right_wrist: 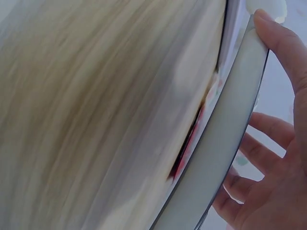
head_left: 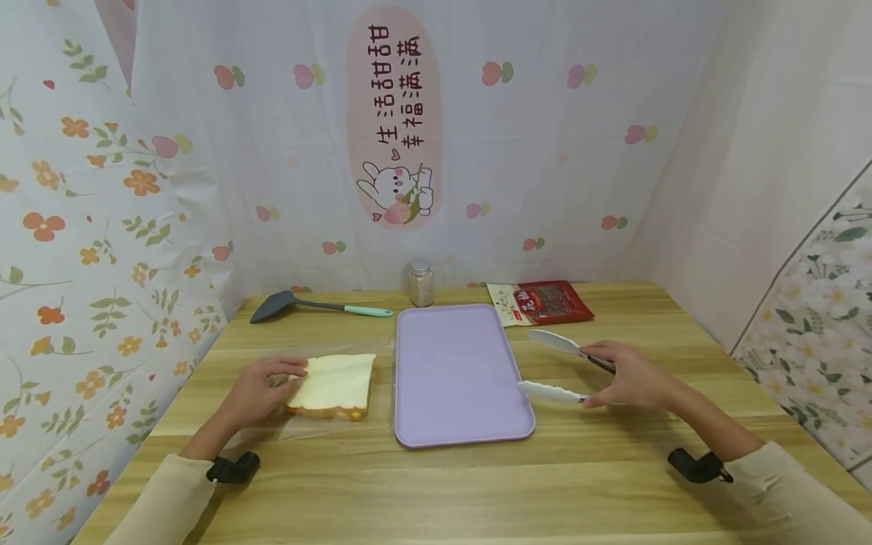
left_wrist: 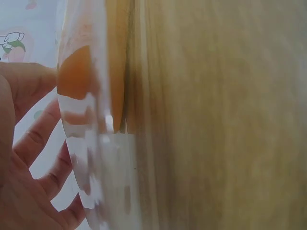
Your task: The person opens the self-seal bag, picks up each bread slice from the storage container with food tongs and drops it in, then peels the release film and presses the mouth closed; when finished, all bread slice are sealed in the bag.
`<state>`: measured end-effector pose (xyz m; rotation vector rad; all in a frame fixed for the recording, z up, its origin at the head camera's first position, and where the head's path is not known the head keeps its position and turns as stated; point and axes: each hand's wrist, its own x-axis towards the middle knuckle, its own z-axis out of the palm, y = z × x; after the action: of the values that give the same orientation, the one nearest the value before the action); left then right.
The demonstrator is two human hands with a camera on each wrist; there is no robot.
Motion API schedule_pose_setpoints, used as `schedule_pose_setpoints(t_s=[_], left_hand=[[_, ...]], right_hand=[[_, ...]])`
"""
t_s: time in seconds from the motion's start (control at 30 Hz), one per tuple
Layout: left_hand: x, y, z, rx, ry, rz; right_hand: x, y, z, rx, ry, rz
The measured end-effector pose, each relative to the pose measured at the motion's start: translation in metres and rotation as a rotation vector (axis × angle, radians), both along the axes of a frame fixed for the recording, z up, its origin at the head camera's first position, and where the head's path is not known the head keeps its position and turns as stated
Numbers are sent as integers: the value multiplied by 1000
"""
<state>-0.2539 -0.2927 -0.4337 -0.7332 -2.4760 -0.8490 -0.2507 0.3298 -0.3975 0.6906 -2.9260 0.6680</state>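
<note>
On a clear plastic sheet (head_left: pixel 279 433) lies square white bread (head_left: pixel 337 380) with a brown crust and a small yellow bit at its front edge. My left hand (head_left: pixel 262 390) is at the bread's left edge, fingers reaching over the top and thumb by the near corner. The left wrist view shows its fingers (left_wrist: pixel 41 129) loosely spread behind clear plastic. In my right hand (head_left: pixel 633 375) I hold white-tipped tongs (head_left: pixel 553 392), thumb on one arm and fingers by the other, with their arms spread apart. A tongs arm (right_wrist: pixel 225 124) fills part of the right wrist view.
A lilac tray (head_left: pixel 463 378) lies between the hands, one tongs tip overlapping its right edge. Behind are a spatula (head_left: pixel 320 305) with a mint handle, a lidded glass jar (head_left: pixel 421 285) and a red and cream pouch (head_left: pixel 541 303). Patterned curtains (head_left: pixel 286 151) enclose the wooden table (head_left: pixel 436 496).
</note>
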Motion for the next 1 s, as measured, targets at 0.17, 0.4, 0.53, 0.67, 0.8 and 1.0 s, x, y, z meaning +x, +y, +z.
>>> schedule_pose_setpoints(t_s=[0.17,0.4,0.53,0.67,0.8,1.0], left_hand=[[0,1,0,-15,-34,-7],[2,1,2,-19,-67,-17],[2,1,5,-38,-91,-31],[-2,2,10,-91,-107,-54],[-7,4,19,-147,-142,-84],[-15,7,32,-210,-226,-128]], right_hand=[[-4,12,-5,12,-8,-8],[-9,23,-12,55,-6,-5],[-11,24,-13,61,-2,3],[-11,26,-14,54,-20,2],[-11,28,-15,44,-43,4],[-10,13,-10,2,-8,-68]])
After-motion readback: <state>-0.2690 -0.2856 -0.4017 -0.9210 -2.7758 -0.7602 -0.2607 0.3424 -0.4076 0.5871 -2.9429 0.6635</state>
